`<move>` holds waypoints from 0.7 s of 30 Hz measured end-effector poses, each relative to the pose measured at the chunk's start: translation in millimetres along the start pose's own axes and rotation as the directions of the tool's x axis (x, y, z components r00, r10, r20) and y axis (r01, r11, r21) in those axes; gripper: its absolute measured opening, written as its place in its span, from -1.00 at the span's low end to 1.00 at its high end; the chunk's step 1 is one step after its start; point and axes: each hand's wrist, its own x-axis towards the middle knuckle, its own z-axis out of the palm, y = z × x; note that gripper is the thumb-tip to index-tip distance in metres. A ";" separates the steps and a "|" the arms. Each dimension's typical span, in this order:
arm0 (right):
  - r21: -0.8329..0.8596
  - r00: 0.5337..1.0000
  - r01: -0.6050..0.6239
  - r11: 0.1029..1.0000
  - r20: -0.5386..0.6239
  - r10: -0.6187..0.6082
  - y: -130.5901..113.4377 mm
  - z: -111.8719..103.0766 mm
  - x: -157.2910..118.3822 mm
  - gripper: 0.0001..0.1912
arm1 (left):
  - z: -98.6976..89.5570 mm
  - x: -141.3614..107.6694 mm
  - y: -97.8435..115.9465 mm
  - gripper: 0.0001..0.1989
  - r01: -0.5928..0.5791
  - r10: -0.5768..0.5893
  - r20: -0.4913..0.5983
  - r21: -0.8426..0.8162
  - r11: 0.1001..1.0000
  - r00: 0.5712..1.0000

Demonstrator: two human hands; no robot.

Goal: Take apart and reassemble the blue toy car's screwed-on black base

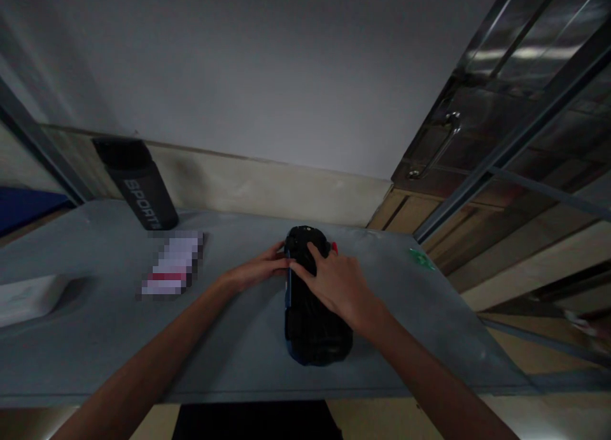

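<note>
A toy car point(316, 328) with a black underside and blue sides lies upside down on the grey table. Along its left side, near the far end, the fingers of my left hand point(261, 266) grip the edge. My right hand point(340, 284) lies over the car, its thumb and index finger on the underside and the other fingers bent over the right side. A small red part point(335, 247) shows beside the right hand's knuckles; whether it belongs to the car I cannot tell. Part of the underside is hidden beneath that hand.
On the table point(229, 357) stand a black bottle point(143, 191) marked SPORT and, nearer, a blurred pale phone-like item point(172, 262). A white box-like object point(31, 298) sits at the left edge. To the right lie a green scrap point(422, 258) and a metal frame post point(451, 201).
</note>
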 end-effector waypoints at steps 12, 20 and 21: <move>0.834 0.918 0.330 0.442 -0.175 -0.354 143.4 77.0 66.8 -0.64 | -2.6 -4.2 8.7 -0.10 0.064 -0.064 0.015 -0.021 0.998 0.998; 0.730 0.869 0.319 0.605 0.030 -0.494 166.4 71.1 48.3 -0.88 | -3.8 -5.2 10.5 -0.09 0.073 -0.073 0.014 0.014 0.997 0.997; 0.706 0.868 0.327 0.628 0.039 -0.495 166.5 71.1 47.5 -0.90 | -4.1 -5.2 10.5 -0.10 0.077 -0.078 0.013 0.025 0.997 0.997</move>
